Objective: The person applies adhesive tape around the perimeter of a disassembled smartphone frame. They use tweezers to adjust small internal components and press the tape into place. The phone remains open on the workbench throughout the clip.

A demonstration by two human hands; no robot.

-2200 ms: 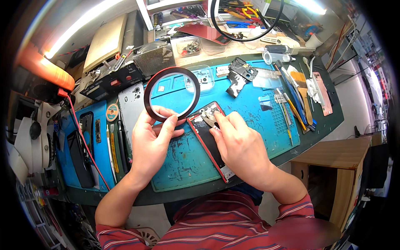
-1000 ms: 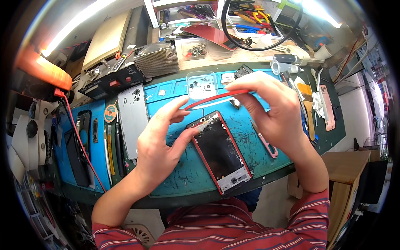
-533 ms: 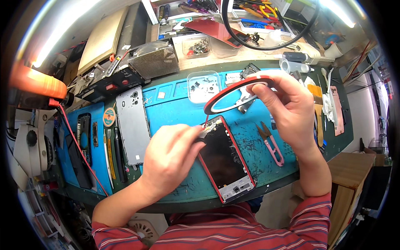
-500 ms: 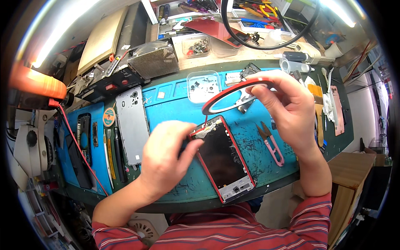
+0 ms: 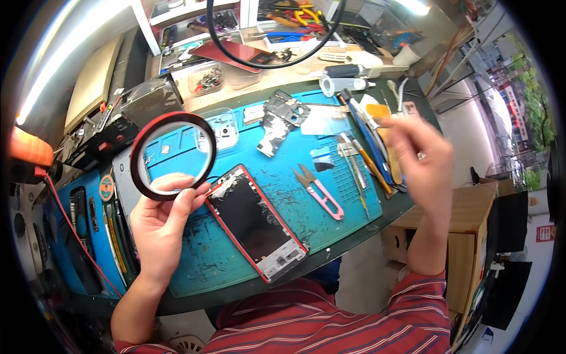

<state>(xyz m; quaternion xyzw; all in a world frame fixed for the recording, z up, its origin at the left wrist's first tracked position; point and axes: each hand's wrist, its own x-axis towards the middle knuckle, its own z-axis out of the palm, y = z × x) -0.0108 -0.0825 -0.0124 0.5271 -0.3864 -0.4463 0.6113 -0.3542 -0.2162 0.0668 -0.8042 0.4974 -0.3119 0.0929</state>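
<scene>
A narrow roll of red and dark tape with a white core (image 5: 207, 138) is pinched at its lower rim by my left hand (image 5: 162, 221), thumb and fingers closed on it. Below and right of the roll, a phone frame with a red edge (image 5: 253, 218) lies tilted on the blue mat (image 5: 206, 274). My right hand (image 5: 421, 159) is raised near the brush (image 5: 380, 112) and the tools at the right; motion blurs its fingers, so its grip is unclear. Pink-handled thread snips (image 5: 321, 194) rest on the mat between the phone frame and those tools.
Phone parts (image 5: 283, 118) lie at the mat's far side, beside a clear plastic tray (image 5: 227, 133). Tweezers (image 5: 352, 159) and several slim tools lie at the right. A black cable loop (image 5: 277, 64) hangs above the bench. At the left is a grey phone back (image 5: 122, 177).
The tape roll has passed from my right hand to my left. My right hand has moved away toward the tools. The view has turned to the right.
</scene>
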